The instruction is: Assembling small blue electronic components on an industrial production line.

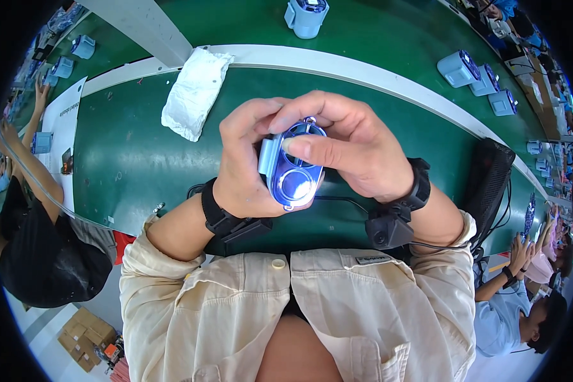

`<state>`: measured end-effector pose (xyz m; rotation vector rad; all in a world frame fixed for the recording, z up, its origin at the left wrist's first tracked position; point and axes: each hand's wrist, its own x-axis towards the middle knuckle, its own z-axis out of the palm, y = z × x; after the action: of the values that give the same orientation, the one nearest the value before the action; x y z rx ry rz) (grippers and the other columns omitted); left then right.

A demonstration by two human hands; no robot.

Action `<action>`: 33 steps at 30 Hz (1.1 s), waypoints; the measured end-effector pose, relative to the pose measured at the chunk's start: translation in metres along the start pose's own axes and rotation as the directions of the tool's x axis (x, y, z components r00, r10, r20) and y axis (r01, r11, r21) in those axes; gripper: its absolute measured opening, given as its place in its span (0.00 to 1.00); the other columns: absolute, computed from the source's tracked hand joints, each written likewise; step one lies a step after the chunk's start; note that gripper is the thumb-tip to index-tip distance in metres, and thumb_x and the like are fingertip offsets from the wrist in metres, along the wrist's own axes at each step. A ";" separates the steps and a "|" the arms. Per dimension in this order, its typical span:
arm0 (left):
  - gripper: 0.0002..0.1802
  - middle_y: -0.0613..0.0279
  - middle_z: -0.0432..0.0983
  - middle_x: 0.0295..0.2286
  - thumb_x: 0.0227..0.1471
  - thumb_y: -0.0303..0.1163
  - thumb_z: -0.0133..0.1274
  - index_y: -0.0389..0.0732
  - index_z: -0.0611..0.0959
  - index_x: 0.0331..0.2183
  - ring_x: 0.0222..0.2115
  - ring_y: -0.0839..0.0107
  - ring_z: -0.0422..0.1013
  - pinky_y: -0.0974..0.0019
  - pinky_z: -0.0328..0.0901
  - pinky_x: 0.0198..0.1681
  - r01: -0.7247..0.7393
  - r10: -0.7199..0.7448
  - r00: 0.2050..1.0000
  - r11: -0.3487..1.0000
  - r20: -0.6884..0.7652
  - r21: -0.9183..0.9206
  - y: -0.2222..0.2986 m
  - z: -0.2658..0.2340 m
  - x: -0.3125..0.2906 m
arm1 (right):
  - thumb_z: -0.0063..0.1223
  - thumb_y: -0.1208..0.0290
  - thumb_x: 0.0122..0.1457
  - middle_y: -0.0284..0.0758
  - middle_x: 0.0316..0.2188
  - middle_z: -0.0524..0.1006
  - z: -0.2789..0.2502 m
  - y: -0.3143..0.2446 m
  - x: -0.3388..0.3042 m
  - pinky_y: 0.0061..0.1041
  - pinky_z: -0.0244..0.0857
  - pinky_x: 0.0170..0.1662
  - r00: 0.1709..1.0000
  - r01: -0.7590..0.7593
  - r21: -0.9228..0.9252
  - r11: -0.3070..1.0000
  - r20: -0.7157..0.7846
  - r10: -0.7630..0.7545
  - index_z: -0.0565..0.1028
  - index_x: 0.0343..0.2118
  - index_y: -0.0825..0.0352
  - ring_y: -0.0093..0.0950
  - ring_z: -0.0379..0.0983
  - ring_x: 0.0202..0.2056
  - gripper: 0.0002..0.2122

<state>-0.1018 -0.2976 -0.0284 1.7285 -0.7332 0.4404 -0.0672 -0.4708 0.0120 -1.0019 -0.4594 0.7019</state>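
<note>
A small light-blue container with a shiny, see-through dark-blue top is held over the bench, its top facing up. Two round rings show on that top, the nearer one catching bright light. My left hand wraps the container from the left and below, beside a light-blue tab on its side. From the right, my right hand curls its fingers over the far edge, with the thumb pressed onto the farther ring. Part of the container's body is hidden by both hands.
A crumpled white cloth lies on the green bench. Beyond a white rail, similar blue containers stand on a green surface. A black box with cables is at the right. Other people sit on both sides.
</note>
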 end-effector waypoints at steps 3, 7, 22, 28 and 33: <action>0.52 0.42 0.67 0.45 0.34 0.23 0.70 0.39 0.52 0.54 0.41 0.59 0.73 0.61 0.69 0.43 -0.040 0.040 0.999 0.998 0.012 0.039 0.000 0.001 0.001 | 0.53 0.77 0.60 0.38 0.43 0.77 0.000 -0.002 0.000 0.26 0.65 0.52 1.000 -0.023 0.007 1.000 -0.010 0.023 0.74 0.45 0.70 0.25 0.72 0.46 0.10; 0.52 0.44 0.68 0.44 0.34 0.24 0.70 0.39 0.52 0.54 0.41 0.58 0.72 0.60 0.69 0.43 -0.069 0.067 0.997 0.995 -0.032 -0.067 -0.007 0.004 0.002 | 0.53 0.77 0.59 0.41 0.45 0.76 -0.001 -0.004 0.002 0.29 0.62 0.55 1.000 0.001 0.085 0.996 0.012 -0.002 0.75 0.44 0.70 0.28 0.70 0.51 0.10; 0.65 0.46 0.56 0.54 0.28 0.32 0.75 0.39 0.48 0.59 0.58 0.53 0.57 0.50 0.59 0.58 0.222 -0.222 0.975 0.975 0.004 -0.006 -0.012 0.004 -0.004 | 0.71 0.67 0.39 0.41 0.46 0.68 -0.049 -0.013 -0.004 0.29 0.62 0.51 0.869 0.115 -0.835 0.538 -0.179 -0.462 0.65 0.46 0.65 0.33 0.68 0.49 0.31; 0.64 0.47 0.55 0.55 0.29 0.29 0.73 0.40 0.47 0.60 0.58 0.54 0.56 0.49 0.57 0.60 0.243 -0.244 0.968 0.970 0.055 0.028 -0.018 0.004 -0.006 | 0.68 0.61 0.42 0.45 0.40 0.74 -0.174 -0.045 0.014 0.31 0.69 0.45 0.585 -0.294 -0.861 0.415 -0.506 -0.634 0.65 0.51 0.67 0.37 0.74 0.42 0.33; 0.63 0.48 0.55 0.55 0.29 0.29 0.73 0.40 0.48 0.60 0.57 0.55 0.57 0.50 0.57 0.60 0.278 -0.279 0.960 0.960 0.022 0.044 -0.024 0.002 -0.008 | 0.68 0.54 0.43 0.48 0.45 0.74 -0.215 -0.059 0.025 0.36 0.66 0.51 0.557 -0.355 -0.895 0.270 -0.434 -0.708 0.68 0.52 0.70 0.42 0.72 0.46 0.36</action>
<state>-0.0916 -0.2933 -0.0515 1.8461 -0.4922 0.2379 0.1077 -0.6025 -0.0374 -2.2706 -0.0944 -0.5816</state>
